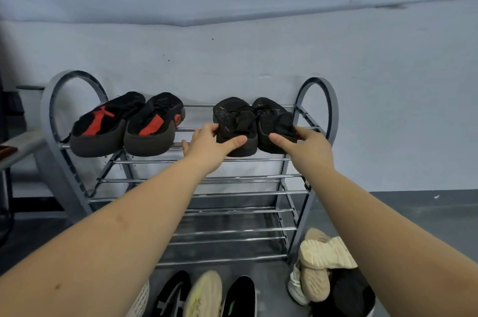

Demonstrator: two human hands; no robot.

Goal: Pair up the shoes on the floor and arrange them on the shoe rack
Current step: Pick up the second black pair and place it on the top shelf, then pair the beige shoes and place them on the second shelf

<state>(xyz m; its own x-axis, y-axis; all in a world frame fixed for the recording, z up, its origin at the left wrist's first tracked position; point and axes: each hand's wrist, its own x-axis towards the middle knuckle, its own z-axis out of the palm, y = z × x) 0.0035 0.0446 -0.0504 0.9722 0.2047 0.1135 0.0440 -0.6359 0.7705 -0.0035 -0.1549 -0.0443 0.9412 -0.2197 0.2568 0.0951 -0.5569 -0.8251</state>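
Note:
A grey metal shoe rack (318, 115) stands against the wall. On its top shelf, a pair of black slip-ons with red insoles (126, 125) sits at the left. At the right sits a pair of black sandals. My left hand (209, 146) grips the heel of the left black sandal (232, 120), thumb on its inner side. My right hand (302, 146) grips the heel of the right black sandal (271, 122). Both sandals rest on the shelf bars, side by side and touching.
The lower shelves (232, 231) hold nothing. On the floor in front lie several loose shoes: a black sneaker (173, 296), a cream sole (204, 293), a black shoe with green mark (240, 298). A heap of beige shoes (320, 257) lies at the right.

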